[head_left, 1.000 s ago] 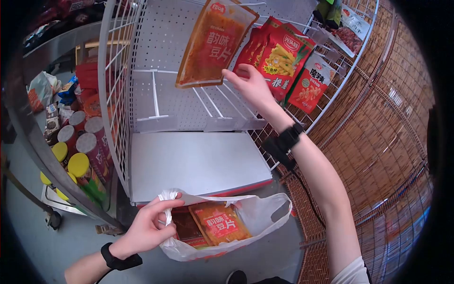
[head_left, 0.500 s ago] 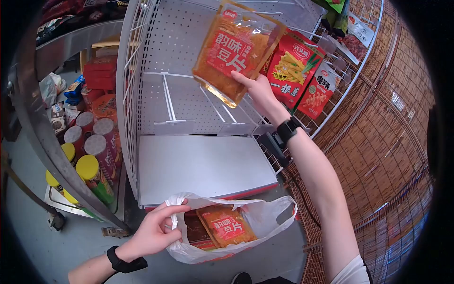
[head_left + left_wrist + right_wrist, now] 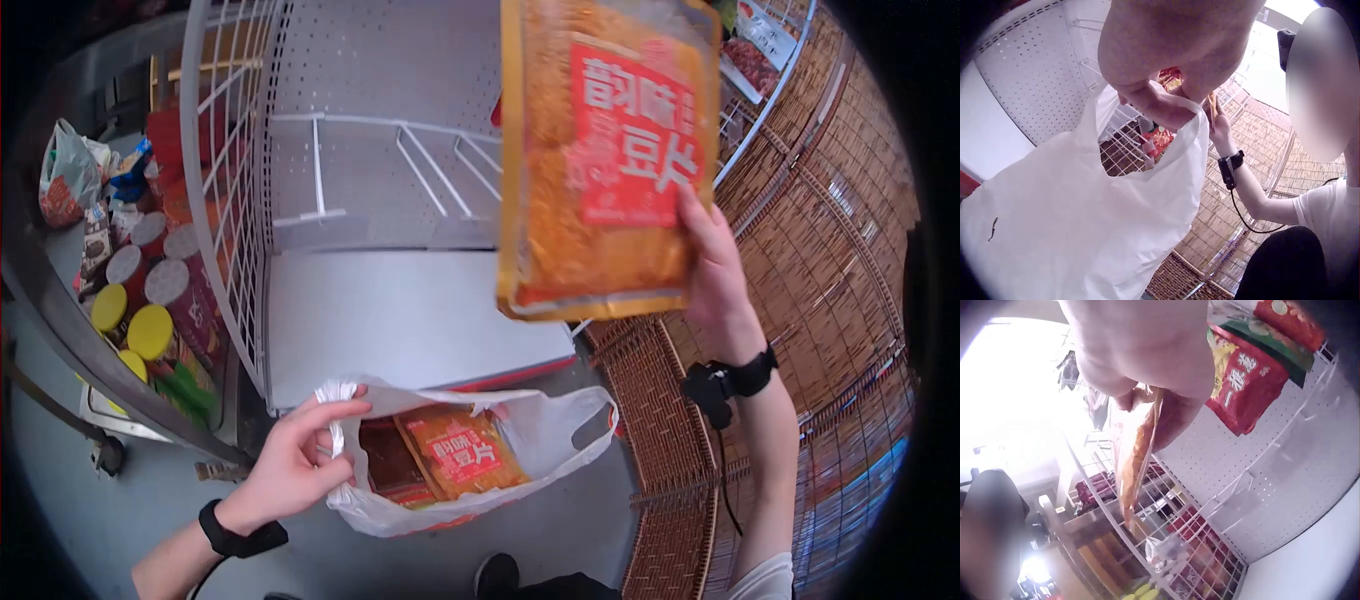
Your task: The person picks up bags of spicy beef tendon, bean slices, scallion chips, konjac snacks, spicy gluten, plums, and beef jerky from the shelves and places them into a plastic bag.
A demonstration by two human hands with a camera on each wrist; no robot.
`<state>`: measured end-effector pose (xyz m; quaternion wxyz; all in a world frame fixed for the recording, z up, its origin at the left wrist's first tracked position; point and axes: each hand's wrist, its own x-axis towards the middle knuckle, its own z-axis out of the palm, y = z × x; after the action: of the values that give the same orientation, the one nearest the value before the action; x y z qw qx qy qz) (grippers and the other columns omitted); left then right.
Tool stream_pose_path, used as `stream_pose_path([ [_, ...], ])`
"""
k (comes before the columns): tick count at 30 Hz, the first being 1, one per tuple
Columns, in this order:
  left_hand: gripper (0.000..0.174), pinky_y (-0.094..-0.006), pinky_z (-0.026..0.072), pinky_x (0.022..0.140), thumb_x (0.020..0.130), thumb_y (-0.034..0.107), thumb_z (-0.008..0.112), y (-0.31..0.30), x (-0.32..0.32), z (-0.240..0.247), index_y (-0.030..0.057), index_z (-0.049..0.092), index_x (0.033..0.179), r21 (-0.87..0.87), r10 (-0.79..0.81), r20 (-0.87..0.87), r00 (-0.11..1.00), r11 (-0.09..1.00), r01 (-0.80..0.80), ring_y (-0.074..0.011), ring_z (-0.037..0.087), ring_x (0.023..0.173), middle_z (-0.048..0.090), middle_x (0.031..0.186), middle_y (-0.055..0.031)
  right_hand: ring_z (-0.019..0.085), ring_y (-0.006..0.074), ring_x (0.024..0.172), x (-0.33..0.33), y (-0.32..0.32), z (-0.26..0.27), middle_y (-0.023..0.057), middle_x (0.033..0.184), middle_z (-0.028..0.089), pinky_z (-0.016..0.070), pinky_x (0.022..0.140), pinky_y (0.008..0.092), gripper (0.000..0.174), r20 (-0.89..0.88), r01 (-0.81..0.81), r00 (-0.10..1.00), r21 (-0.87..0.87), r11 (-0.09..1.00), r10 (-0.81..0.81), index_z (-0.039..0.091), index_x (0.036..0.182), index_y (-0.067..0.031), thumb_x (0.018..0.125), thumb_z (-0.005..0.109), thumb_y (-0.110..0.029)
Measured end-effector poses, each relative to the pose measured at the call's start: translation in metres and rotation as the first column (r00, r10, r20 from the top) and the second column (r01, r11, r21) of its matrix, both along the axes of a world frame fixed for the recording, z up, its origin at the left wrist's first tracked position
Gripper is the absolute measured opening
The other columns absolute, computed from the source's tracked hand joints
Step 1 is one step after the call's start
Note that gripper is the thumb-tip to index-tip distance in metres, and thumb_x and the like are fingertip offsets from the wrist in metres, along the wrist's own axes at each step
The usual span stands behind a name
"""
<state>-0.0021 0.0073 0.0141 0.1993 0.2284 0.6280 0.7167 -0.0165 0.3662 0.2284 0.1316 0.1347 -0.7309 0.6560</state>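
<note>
Orange fills the upper right of the head view, where a pouch (image 3: pixel 555 215) is held up by its right edge in the right hand (image 3: pixel 725 275). The thumb lies over the printed front and the other fingers go behind, closed to the pouch's thickness; gripping one side probably keeps it steady while leaving most of its face uncovered. At lower left, the left hand (image 3: pixel 305 450) curls its fingers round a gathered side of the white bag (image 3: pixel 400 517), thumb and forefinger near each other on the plastic, which seems to keep the floppy mouth spread. Inside lies a matching pouch (image 3: pixel 465 455), face up, overlapping a dark pack (image 3: pixel 390 455). Beyond, at upper centre, prongs (image 3: pixel 318 165) jut from a perforated panel (image 3: pixel 380 70) above a white shelf (image 3: pixel 400 320), presumably for hanging packs; a red pack (image 3: pixel 1250 381) at the right wrist view's upper right appears hung so.
</note>
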Motion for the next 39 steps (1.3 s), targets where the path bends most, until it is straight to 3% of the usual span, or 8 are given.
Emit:
stream_pose_path([
  [8, 0.059, -0.0196, 0.0537, 0.067, 0.073, -0.016, 0.046, 0.006, 0.009, 0.007, -0.0015, 0.049, 0.131, -0.001, -0.014, -0.004, 1.0, 1.0, 0.014, -0.0085, 0.063, 0.091, 0.04, 0.142, -0.0111, 0.052, 0.0119, 0.117, 0.089, 0.056, -0.09, 0.0044, 0.129, 0.055, 0.041, 0.101, 0.0302, 0.07, 0.473, -0.107, 0.881, 0.231, 0.967, -0.015, 0.038, 0.141, -0.0016, 0.085, 0.072, -0.026],
  [12, 0.062, -0.0207, 0.0498, 0.059, 0.07, -0.015, 0.047, 0.012, 0.015, 0.013, -0.003, 0.049, 0.131, -0.057, 0.053, -0.002, 0.999, 0.997, -0.053, -0.0055, 0.057, 0.065, 0.039, 0.147, -0.0107, 0.054, 0.0165, 0.118, 0.116, 0.058, -0.177, 0.0087, 0.131, 0.055, 0.0409, 0.103, 0.0329, 0.057, 0.844, -0.117, 0.455, -0.261, 0.958, 0.285, 0.041, 0.141, -0.0013, 0.089, 0.064, -0.009],
  [16, 0.06, -0.0206, 0.0541, 0.065, 0.074, -0.017, 0.046, 0.019, 0.014, 0.029, -0.0021, 0.047, 0.132, -0.125, 0.002, -0.003, 1.0, 0.992, -0.003, -0.011, 0.063, 0.087, 0.036, 0.146, -0.0116, 0.055, 0.0166, 0.117, 0.112, 0.031, -0.249, 0.0085, 0.131, 0.056, 0.0447, 0.101, 0.0327, 0.047, 0.885, 0.004, 0.156, -0.444, 0.896, 0.438, 0.046, 0.136, -0.0016, 0.093, 0.061, -0.016],
  [24, 0.064, -0.0236, 0.0548, 0.068, 0.075, -0.019, 0.046, 0.039, 0.01, 0.046, -0.0022, 0.043, 0.137, -0.222, -0.009, 0.018, 1.0, 0.975, 0.013, -0.0125, 0.064, 0.085, 0.037, 0.146, -0.0107, 0.06, 0.0185, 0.109, 0.068, 0.085, -0.345, 0.0114, 0.123, 0.058, 0.0489, 0.095, 0.0316, 0.053, 0.81, 0.142, 0.496, -0.431, 0.891, 0.312, 0.046, 0.13, 0.0035, 0.091, 0.064, -0.027],
  [25, 0.063, -0.0245, 0.0551, 0.069, 0.077, -0.018, 0.047, 0.04, 0.009, 0.044, -0.002, 0.042, 0.138, -0.217, -0.021, 0.005, 1.0, 0.976, 0.022, -0.0139, 0.065, 0.087, 0.038, 0.145, -0.0106, 0.06, 0.0211, 0.108, 0.068, 0.102, -0.374, 0.0143, 0.121, 0.059, 0.0495, 0.092, 0.033, 0.062, 0.814, 0.029, 0.58, -0.056, 0.998, 0.029, 0.047, 0.128, 0.0051, 0.088, 0.065, -0.038],
  [29, 0.062, -0.0261, 0.0557, 0.071, 0.077, -0.019, 0.048, 0.048, 0.007, 0.045, -0.0026, 0.043, 0.137, -0.196, -0.009, -0.002, 1.0, 0.981, 0.008, -0.0141, 0.065, 0.088, 0.036, 0.146, -0.0108, 0.063, 0.0287, 0.093, 0.096, 0.151, -0.393, 0.0207, 0.102, 0.064, 0.0519, 0.077, 0.0372, 0.085, 0.597, -0.364, 0.766, 0.709, 0.604, -0.239, 0.054, 0.12, 0.0072, 0.077, 0.066, -0.065],
  [34, 0.064, -0.026, 0.0559, 0.07, 0.075, -0.019, 0.05, 0.051, -0.001, 0.035, -0.0033, 0.043, 0.137, -0.107, 0.013, 0.0, 1.0, 0.994, -0.013, -0.0141, 0.065, 0.083, 0.035, 0.147, -0.0105, 0.06, 0.0398, 0.103, 0.139, 0.172, -0.366, 0.0271, 0.112, 0.062, 0.0487, 0.09, 0.0411, 0.095, 0.665, -0.631, 0.743, 0.735, 0.248, -0.077, 0.055, 0.121, 0.008, 0.071, 0.063, -0.073],
  [39, 0.067, -0.024, 0.0559, 0.067, 0.074, -0.019, 0.049, 0.052, -0.002, 0.038, -0.0025, 0.042, 0.139, -0.055, 0.016, 0.012, 1.0, 0.998, -0.015, -0.0136, 0.065, 0.081, 0.042, 0.142, -0.0105, 0.055, 0.036, 0.114, 0.176, 0.156, -0.272, 0.0125, 0.138, 0.049, 0.0427, 0.099, 0.0381, 0.079, 0.587, -0.612, 0.791, 0.762, -0.212, -0.173, 0.059, 0.125, -0.0085, 0.076, 0.058, -0.071],
])
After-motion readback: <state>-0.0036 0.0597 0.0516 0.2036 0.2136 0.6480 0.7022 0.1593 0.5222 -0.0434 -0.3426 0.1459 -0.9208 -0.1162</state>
